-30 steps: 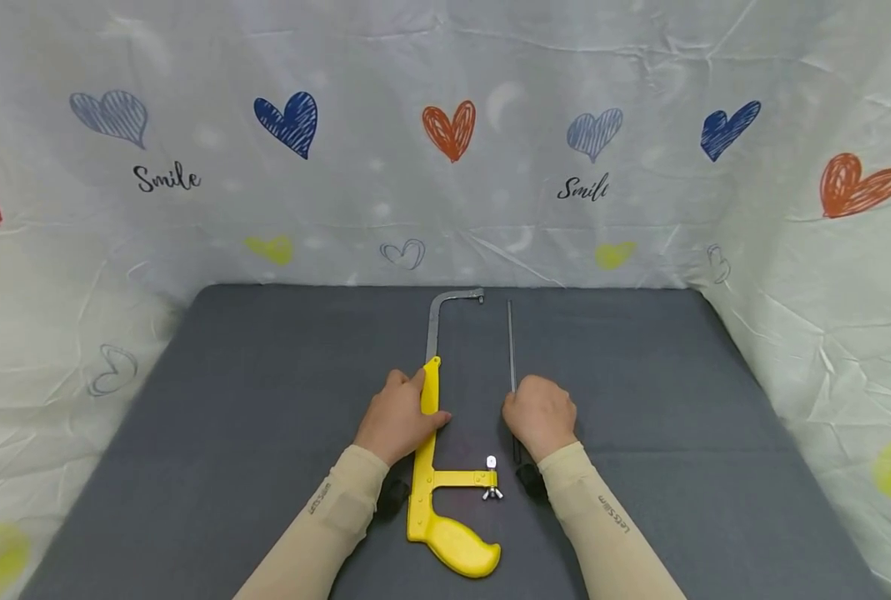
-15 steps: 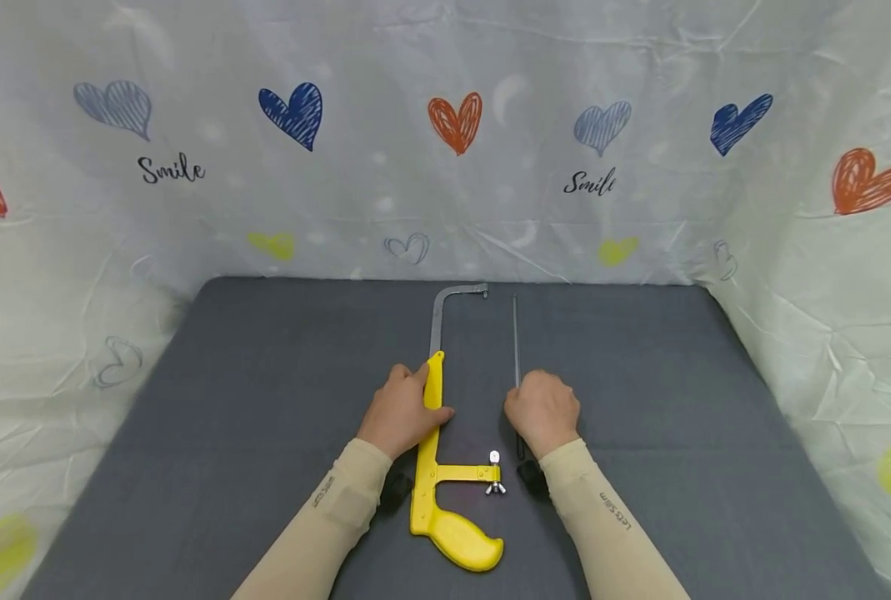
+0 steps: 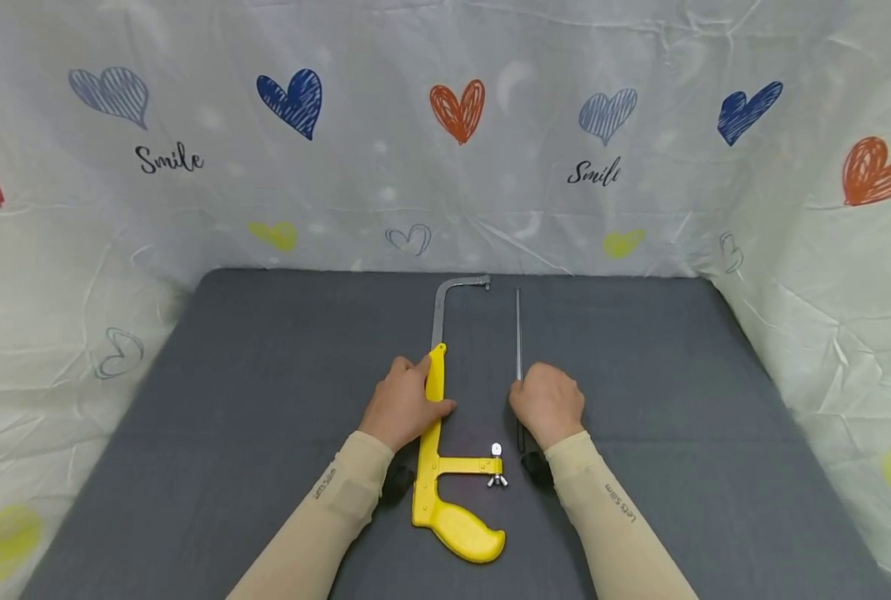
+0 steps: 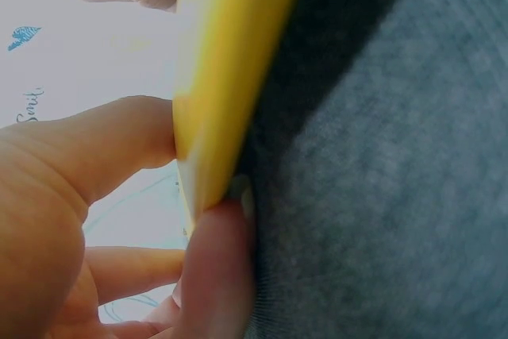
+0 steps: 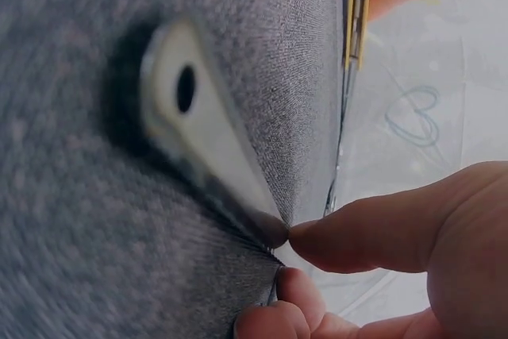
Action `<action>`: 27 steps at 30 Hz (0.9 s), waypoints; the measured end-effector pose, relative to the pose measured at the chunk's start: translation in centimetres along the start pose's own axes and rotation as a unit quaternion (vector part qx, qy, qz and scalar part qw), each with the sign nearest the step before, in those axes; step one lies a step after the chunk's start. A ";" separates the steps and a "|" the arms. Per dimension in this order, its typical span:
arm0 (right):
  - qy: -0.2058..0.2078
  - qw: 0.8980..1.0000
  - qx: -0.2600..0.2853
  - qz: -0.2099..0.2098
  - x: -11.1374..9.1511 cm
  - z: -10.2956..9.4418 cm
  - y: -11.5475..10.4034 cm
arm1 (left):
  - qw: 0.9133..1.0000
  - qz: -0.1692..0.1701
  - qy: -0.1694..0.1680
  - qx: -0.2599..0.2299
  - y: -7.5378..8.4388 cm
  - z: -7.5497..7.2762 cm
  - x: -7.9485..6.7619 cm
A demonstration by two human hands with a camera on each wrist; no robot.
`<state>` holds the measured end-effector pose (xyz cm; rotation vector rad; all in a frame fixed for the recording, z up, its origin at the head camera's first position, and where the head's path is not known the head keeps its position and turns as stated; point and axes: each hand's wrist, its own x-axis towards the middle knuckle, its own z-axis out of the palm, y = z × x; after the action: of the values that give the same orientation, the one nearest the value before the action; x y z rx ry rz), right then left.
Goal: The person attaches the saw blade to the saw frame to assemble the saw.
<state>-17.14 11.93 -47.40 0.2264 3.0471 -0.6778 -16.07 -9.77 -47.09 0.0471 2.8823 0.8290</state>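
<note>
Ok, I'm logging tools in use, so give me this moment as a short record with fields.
Left hand: the left hand grips the saw frame by its yellow bar
Right hand: the right hand pinches the metal blade
Frame pose: yellow handle toward the person, grey curved end away
Blade: apart from the frame, on its open side; round hole in the near end
Surface: dark grey cloth
Backdrop: white sheet with printed hearts
</note>
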 end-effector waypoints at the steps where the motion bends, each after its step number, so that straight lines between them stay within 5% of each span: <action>1: -0.001 1.000 0.001 0.001 0.0 0.0 0.0 | 1.000 0.000 0.000 0.000 0.0 0.0 0.0; 27: -0.025 0.996 0.081 -0.013 0.3 -0.3 0.0 | 1.000 0.003 0.004 0.001 -0.1 -0.1 0.0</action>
<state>-17.45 12.13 -47.14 0.1698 2.9545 -0.9195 -16.05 -9.91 -47.07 0.0527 2.8917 0.8305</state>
